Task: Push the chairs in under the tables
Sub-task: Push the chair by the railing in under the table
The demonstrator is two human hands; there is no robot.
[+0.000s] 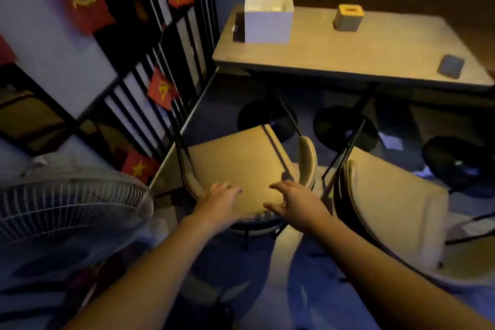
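A chair with a tan seat [241,163] and curved armrests stands just in front of me, facing the wooden table [348,53] and pulled out from it. My left hand [221,202] lies on the near left rim of its backrest, fingers stretched forward. At the near right rim is my right hand [296,201], fingers spread and holding nothing. A second tan chair [388,195] stands to the right, turned at an angle and also out from the table.
On the table are a white open box [267,19], a grey box with a yellow top [348,17] and a small grey object [451,65]. A standing fan [67,203] is close on my left. A black railing [171,43] hung with red flags runs along the left. Black round table bases [345,126] sit under the table.
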